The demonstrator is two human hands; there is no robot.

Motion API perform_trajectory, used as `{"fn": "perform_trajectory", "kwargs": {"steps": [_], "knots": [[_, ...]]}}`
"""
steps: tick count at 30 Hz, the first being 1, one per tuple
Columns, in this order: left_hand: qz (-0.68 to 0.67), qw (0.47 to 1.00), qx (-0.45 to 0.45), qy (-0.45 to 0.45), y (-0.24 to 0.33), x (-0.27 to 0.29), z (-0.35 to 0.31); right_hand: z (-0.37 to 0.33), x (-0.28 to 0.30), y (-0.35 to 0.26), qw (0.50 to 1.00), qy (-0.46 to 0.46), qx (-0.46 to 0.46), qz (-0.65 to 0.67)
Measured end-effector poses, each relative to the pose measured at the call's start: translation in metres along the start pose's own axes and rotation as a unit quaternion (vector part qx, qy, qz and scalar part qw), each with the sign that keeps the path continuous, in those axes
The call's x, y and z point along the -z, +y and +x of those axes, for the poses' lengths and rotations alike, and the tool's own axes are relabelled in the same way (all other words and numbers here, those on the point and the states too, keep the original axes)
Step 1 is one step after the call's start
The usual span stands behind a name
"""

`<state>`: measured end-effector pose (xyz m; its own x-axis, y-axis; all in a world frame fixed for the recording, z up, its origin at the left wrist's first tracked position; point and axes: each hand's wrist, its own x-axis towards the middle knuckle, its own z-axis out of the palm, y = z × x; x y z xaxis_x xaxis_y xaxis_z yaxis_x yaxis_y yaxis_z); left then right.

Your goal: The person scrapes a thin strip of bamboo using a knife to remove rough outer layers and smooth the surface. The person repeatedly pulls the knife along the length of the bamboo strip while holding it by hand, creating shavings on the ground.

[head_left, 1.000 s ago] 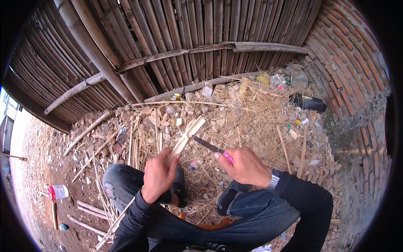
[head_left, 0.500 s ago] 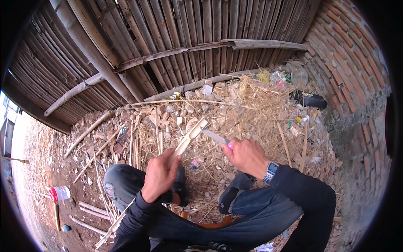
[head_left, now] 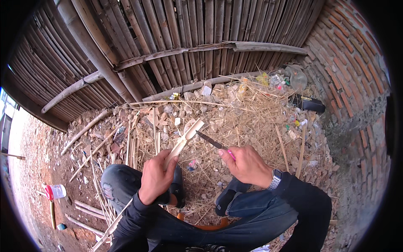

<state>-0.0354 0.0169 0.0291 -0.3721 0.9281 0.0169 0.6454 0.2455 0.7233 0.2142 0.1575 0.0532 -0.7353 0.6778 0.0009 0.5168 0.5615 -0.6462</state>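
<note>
Since the earlier frame, the right hand (head_left: 251,166) has been drawing slightly back toward the body, and the narrow-bladed knife with a pink handle (head_left: 210,139) has been turning, so that its blade is now showing dark instead of pale. The left hand (head_left: 157,176) is staying in nearly the same pose.

The left hand is closing around the lower end of a pale, trough-shaped strip of split bamboo (head_left: 182,143), the landmark here, with the thumb pressing along its near side. The right hand is curling into a fist around the knife's handle and wearing a silver metal-banded watch (head_left: 276,178) at the wrist, to the strip's lower right. The strip is slanting up and away from the left hand, its free end pointing toward the right. The knife's tip is sitting at the strip's right edge near that end; whether it is touching cannot be told.

Closer to the body than the strip, the legs in faded blue jeans (head_left: 260,212) are bending out to either side. Left of the strip, a white plastic tub with a red rim (head_left: 58,192) is lying on the ground. Right of and beyond it, dry yellow straw (head_left: 256,122) is spreading. Farthest beyond the strip, a brown slatted bamboo wall (head_left: 210,25) is standing.
</note>
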Motion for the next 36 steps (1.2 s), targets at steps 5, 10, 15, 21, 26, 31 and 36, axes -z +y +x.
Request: {"fn": "perform_trajectory", "kwargs": {"steps": [5, 10, 15, 21, 26, 31, 36], "knots": [[0.032, 0.999, -0.011, 0.013, 0.000, -0.004, 0.000, 0.006, -0.020, 0.009, 0.999, -0.039, 0.007, -0.038], [0.037, 0.999, -0.006, 0.001, -0.005, -0.004, 0.000, 0.015, -0.018, 0.017, 0.989, 0.007, -0.002, -0.149], [0.016, 1.000, -0.020, -0.011, -0.004, 0.002, -0.004, 0.033, 0.003, 0.076, 0.959, 0.073, -0.116, -0.248], [-0.025, 0.998, 0.019, -0.049, -0.004, 0.010, -0.003, 0.018, 0.021, 0.050, 0.981, 0.109, -0.051, -0.151], [-0.063, 0.994, -0.002, -0.093, 0.009, 0.013, -0.002, 0.009, -0.013, 0.006, 0.998, 0.042, 0.021, -0.049], [-0.117, 0.988, -0.023, -0.097, 0.026, 0.011, -0.002, 0.019, -0.024, -0.012, 0.998, 0.034, 0.050, -0.009], [-0.109, 0.992, -0.018, -0.057, 0.025, 0.006, -0.004, 0.030, -0.024, -0.011, 0.996, 0.053, 0.066, -0.023]]}}
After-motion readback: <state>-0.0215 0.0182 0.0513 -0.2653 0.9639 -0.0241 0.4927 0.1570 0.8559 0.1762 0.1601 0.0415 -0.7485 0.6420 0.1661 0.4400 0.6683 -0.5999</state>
